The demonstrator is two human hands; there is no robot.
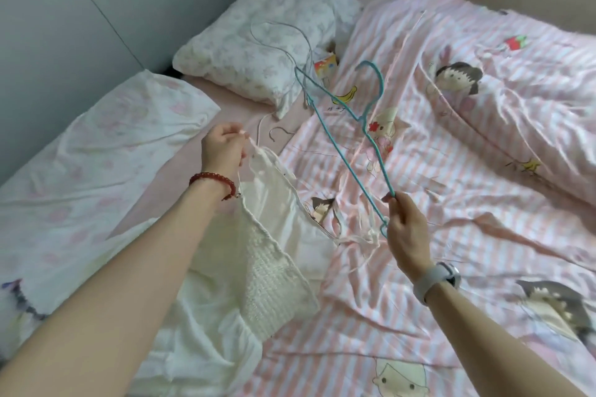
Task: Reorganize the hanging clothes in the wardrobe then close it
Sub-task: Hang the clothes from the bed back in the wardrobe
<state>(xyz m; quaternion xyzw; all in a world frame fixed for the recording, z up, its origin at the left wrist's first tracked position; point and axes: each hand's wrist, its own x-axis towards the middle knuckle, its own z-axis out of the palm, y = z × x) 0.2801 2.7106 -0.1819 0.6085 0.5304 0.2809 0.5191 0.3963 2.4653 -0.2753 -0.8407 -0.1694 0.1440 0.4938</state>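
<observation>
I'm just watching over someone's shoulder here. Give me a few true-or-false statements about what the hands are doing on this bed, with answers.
1. The right hand holds a teal wire hanger. True.
2. The left hand is empty. False: it pinches a strap of a white garment.
3. The garment already hangs on the teal hanger. False: they are apart.
4. A grey wire hanger lies on the pillow. True.

The scene is viewed from a single head-worn camera, angled forward and down over a bed [451, 171]. Both forearms are seen close in the lower frame; the headboard [64, 10] lies farther off.
</observation>
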